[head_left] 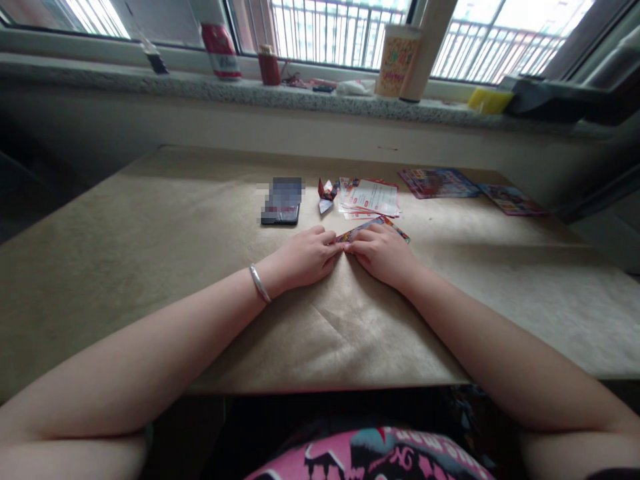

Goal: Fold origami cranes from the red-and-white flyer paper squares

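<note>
A colourful folded piece of paper (404,235) lies on the table under my hands, its printed side partly showing. My left hand (307,257), with a silver bangle at the wrist, pinches its left corner with closed fingers. The fingers of my right hand (383,255) are curled over the paper and press along its near edge. Both sets of fingertips meet at the left corner. Just beyond stands a small folded paper figure (327,195) with pointed flaps, red and white. My palms and fingers hide much of the sheet.
A dark flat rectangular object (285,203), partly blurred, lies left of the figure. Printed white-and-red sheets (373,197) are stacked behind my right hand. Colourful cards (440,183) lie farther right. The windowsill (320,103) bears a red can (221,52) and a paper cup (396,60).
</note>
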`<state>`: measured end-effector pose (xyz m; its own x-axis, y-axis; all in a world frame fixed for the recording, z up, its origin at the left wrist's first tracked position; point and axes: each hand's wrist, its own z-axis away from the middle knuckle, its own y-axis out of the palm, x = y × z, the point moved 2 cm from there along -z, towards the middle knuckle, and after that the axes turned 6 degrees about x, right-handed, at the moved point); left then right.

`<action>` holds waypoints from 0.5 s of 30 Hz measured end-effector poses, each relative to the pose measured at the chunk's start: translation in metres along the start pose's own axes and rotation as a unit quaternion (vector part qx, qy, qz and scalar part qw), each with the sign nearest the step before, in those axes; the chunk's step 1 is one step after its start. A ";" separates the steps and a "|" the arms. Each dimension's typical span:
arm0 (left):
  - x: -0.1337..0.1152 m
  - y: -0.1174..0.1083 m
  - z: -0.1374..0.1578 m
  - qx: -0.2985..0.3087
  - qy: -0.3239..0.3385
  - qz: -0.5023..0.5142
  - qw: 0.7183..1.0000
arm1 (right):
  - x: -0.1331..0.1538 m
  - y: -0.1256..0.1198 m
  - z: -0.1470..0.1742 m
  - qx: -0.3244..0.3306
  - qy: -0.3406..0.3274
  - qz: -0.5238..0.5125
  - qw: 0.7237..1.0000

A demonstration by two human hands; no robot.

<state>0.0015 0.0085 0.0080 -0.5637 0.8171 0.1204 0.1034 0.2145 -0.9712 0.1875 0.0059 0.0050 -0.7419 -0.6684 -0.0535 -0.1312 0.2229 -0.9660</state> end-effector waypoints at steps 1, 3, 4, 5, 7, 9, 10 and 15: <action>0.000 0.000 0.000 0.002 0.001 -0.002 1.000 | 0.001 -0.001 0.000 0.007 -0.005 0.007 1.000; 0.000 0.000 0.000 0.000 0.003 -0.007 1.000 | 0.001 -0.002 -0.001 0.015 -0.009 0.020 1.000; 0.000 0.000 0.000 -0.003 0.004 -0.010 1.000 | 0.002 -0.002 -0.001 0.016 -0.011 0.026 0.999; 0.001 0.000 0.000 -0.006 0.006 -0.013 1.000 | 0.001 -0.003 0.000 0.014 -0.014 0.033 0.999; 0.001 -0.001 0.000 -0.012 0.014 -0.019 1.000 | 0.000 -0.003 0.001 0.003 -0.024 0.046 0.999; 0.001 -0.002 0.001 -0.017 0.028 -0.023 0.999 | -0.003 -0.002 0.002 -0.010 -0.040 0.056 0.998; 0.001 -0.003 0.001 -0.019 0.035 -0.024 0.999 | -0.004 -0.002 0.002 -0.015 -0.050 0.060 0.997; 0.000 -0.002 0.002 -0.025 0.041 -0.021 0.999 | -0.009 0.000 -0.002 -0.021 -0.075 0.046 0.996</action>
<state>-0.0003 0.0070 0.0099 -0.5002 0.8471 0.1793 0.1237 0.2749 -0.9535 0.1932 0.0132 0.0057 -0.6465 -0.7413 -0.1805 -0.0977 0.3151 -0.9440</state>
